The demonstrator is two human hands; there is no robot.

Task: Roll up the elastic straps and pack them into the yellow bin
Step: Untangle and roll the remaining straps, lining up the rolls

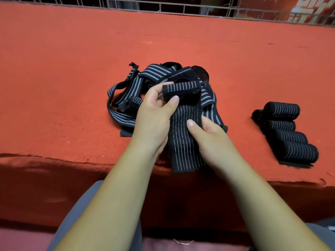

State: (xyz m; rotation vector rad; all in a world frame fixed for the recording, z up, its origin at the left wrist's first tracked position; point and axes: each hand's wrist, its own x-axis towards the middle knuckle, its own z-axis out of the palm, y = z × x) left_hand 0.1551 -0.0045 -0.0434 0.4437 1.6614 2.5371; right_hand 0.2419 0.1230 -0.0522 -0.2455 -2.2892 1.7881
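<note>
- Strap (183,134), black with thin pale stripes, is held up in both hands just above the near edge of the red cloth (72,69), in front of the person.
- Its top end is folded over into a short flat band, lying crosswise above the long stretch that hangs down; the lower end reaches the cloth's near edge.
- Left hand (154,113) pinches the folded top end, thumb in front and fingers curled behind it.
- Right hand (212,140) grips the hanging stretch lower down from the right side, thumb pressed on the striped face and fingers wrapped behind.
- Pile (134,82) of loose straps of the same kind lies tangled on the cloth just behind the hands, with loops spilling to the left and a flat end poking out at the near left.
- Coil (200,73), a strap wound tight and seen end-on, sits at the pile's far right.
- Rolls (288,131), finished and stacked side by side in a slanting row, lie well apart to the right on the cloth; one more sits atop the far end.
- Railing (163,8) of pale metal runs along the far edge of the cloth.
- Grey trousers (79,205) show under the left forearm at the bottom.
</note>
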